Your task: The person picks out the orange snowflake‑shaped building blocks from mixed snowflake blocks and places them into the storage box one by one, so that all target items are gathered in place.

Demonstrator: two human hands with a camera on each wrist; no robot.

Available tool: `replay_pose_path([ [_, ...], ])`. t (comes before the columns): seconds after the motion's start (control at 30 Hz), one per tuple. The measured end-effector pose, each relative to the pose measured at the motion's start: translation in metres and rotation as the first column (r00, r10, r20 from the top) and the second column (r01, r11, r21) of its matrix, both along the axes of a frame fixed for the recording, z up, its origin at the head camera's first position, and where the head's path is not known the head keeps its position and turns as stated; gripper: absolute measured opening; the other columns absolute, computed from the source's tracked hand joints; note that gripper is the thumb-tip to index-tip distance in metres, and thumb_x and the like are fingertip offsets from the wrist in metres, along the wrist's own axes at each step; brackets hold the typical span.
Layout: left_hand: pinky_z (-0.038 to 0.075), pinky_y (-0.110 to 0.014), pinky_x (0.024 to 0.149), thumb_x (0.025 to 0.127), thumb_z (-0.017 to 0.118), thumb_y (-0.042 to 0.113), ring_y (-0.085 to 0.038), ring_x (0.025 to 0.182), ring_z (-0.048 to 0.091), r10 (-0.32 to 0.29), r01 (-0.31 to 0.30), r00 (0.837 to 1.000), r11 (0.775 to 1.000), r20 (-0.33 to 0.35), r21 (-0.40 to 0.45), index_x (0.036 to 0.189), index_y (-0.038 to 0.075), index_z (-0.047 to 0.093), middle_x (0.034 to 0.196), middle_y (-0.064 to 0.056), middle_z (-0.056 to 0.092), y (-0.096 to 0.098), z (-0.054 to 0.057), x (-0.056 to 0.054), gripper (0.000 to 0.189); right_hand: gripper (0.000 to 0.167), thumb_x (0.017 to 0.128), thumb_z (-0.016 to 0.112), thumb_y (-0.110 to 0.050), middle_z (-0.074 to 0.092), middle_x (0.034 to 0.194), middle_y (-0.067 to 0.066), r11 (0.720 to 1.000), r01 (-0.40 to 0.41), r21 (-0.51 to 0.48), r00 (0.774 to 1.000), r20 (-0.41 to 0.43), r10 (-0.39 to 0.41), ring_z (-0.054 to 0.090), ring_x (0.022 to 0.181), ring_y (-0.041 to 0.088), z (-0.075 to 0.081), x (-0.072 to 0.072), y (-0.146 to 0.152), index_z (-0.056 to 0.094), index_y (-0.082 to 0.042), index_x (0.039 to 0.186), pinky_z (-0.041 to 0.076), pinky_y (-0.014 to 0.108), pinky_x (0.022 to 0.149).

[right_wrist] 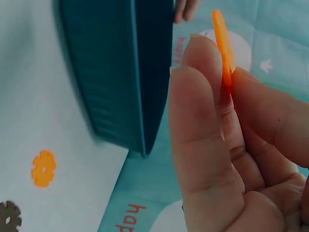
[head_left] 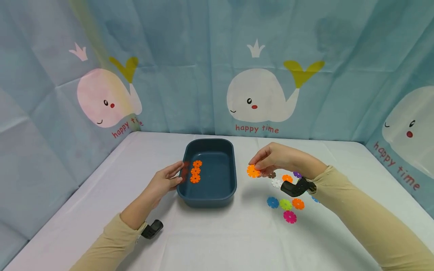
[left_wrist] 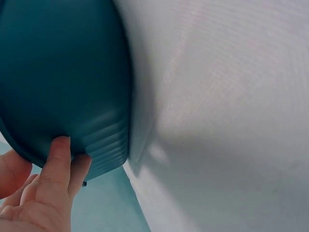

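A pale blue curtain (head_left: 190,101) hung behind the dark blue bin (head_left: 218,177), printed "happy time" in red beneath whales. You reached both forearms inward: your left hand (head_left: 162,186) clasped the bin's left rim, fingers against its outer wall; your right hand (head_left: 276,156) hovered right of the bin, thumb and fingertips pinching an orange disc (head_left: 252,171). Three orange discs (head_left: 195,171) lay inside the bin, coloured discs (head_left: 286,204) to its right.

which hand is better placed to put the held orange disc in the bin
Probably the right hand: it pinches the orange disc, raised beside the bin's right side. The left hand is occupied at the bin's left rim.
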State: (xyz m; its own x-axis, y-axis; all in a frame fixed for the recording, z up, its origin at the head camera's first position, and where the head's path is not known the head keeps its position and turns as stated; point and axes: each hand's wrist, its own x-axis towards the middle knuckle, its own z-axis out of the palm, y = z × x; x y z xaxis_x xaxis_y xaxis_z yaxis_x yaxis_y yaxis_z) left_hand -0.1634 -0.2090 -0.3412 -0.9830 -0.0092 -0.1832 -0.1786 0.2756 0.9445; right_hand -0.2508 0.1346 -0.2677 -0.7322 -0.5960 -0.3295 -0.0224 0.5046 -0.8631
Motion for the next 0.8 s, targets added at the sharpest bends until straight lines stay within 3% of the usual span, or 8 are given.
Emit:
replay_pose_path([
  [0.23, 0.05, -0.036, 0.093, 0.1, 0.049, -0.001, -0.033, 0.124, 0.052, 0.01, -0.01, 1.0, 1.0, -0.001, -0.004, 0.154, 0.008, 0.028, 0.156, -0.013, 0.029, 0.0, -0.001, 0.001, 0.059, 0.023, 0.091, 0.065, -0.001, 0.071, 0.089, 0.012, 0.999, 0.002, -0.051, 0.999, 0.035, 0.0, 0.07, 0.074, 0.024, 0.003, -0.004, -0.021, 0.067, 0.009, 0.112, 0.058, 0.035, 0.074],
  [0.47, 0.048, -0.04, 0.097, 0.1, 0.05, 0.001, -0.033, 0.127, 0.05, 0.0, 0.0, 1.0, 1.0, -0.012, -0.016, 0.154, 0.008, 0.027, 0.157, -0.013, 0.028, 0.0, 0.0, 0.001, 0.059, 0.024, 0.091, 0.065, -0.001, 0.072, 0.095, 0.015, 0.998, -0.026, -0.055, 0.996, 0.085, 0.03, 0.07, 0.07, 0.021, 0.001, -0.011, -0.043, 0.067, 0.008, 0.114, 0.058, 0.033, 0.073],
  [0.8, 0.047, -0.041, 0.097, 0.1, 0.051, 0.001, -0.032, 0.127, 0.049, 0.006, -0.006, 1.0, 1.0, -0.005, 0.003, 0.154, 0.009, 0.028, 0.156, -0.012, 0.028, 0.0, -0.001, -0.001, 0.059, 0.022, 0.091, 0.065, 0.0, 0.072, 0.085, 0.011, 0.997, -0.073, 0.012, 0.992, 0.107, 0.071, 0.069, 0.068, 0.019, 0.0, -0.016, -0.078, 0.068, 0.006, 0.112, 0.058, 0.033, 0.072],
])
